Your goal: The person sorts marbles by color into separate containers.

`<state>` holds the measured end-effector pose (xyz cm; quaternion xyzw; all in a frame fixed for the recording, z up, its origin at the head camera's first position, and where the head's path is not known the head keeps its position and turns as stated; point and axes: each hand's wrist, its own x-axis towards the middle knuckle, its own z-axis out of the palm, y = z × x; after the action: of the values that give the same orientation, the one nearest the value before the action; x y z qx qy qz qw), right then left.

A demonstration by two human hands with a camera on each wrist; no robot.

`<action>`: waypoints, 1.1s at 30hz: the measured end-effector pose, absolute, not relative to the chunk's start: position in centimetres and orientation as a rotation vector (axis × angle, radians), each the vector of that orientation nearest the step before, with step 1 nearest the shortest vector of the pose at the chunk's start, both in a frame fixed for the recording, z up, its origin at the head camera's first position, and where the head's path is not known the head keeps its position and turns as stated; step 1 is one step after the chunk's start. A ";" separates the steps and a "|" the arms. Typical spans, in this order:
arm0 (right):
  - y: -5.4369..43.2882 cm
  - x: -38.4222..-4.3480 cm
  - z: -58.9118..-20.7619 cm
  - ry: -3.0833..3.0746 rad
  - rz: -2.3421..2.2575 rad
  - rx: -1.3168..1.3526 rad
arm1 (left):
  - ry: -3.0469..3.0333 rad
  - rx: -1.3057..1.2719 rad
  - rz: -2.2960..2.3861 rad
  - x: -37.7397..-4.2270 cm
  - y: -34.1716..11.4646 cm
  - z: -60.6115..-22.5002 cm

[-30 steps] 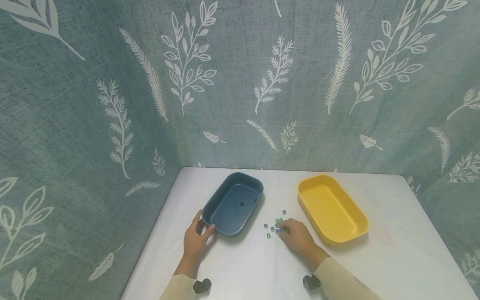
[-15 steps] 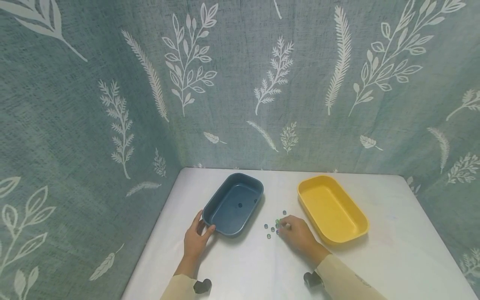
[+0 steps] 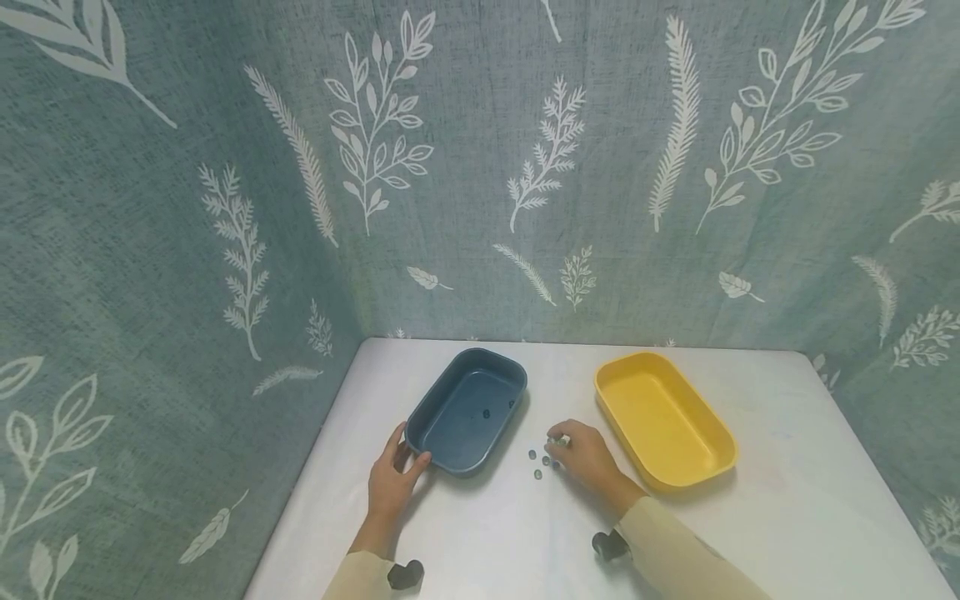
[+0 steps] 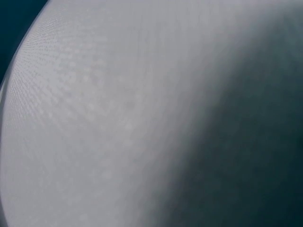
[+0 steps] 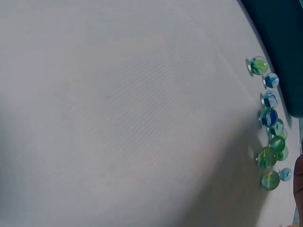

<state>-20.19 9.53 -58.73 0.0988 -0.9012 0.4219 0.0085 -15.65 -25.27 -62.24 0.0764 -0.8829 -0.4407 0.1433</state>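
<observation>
My left hand (image 3: 392,482) holds the near left corner of a dark blue tray (image 3: 422,417), thumb at the near rim and fingers along the left side. Two dark marbles show in that tray, one marble (image 3: 486,413) on its floor. Over a cluster of glass marbles on the white cloth, my right hand (image 3: 588,454) has its thumb and forefinger bent around greenish ones; I cannot tell whether it grips any. Other marbles (image 3: 537,474) lie just left of it. In the right wrist view, several green marbles (image 5: 267,157) and blue marbles (image 5: 268,117) line up beside my fingers (image 5: 298,177).
A yellow tray (image 3: 708,402) stands right of my right hand, with nothing seen inside. White cloth (image 3: 495,542) covers the table. A patterned grey-green curtain (image 3: 480,167) rises behind and at both sides. The left wrist view shows mostly cloth (image 4: 94,118) and shadow.
My right hand has shifted a little left and away from me over the marbles. The marble on the blue tray's floor has rolled slightly. My left hand stays at the tray's corner.
</observation>
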 end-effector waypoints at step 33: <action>4.7 -22.6 -56.3 -2.811 1.393 0.277 | -2.517 0.202 -1.255 -15.8 -25.3 -62.9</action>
<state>-22.62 4.73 -56.31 0.0878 -0.8926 0.4423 -0.0042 -15.75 -25.34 -62.86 0.0706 -0.8811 -0.4393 0.1600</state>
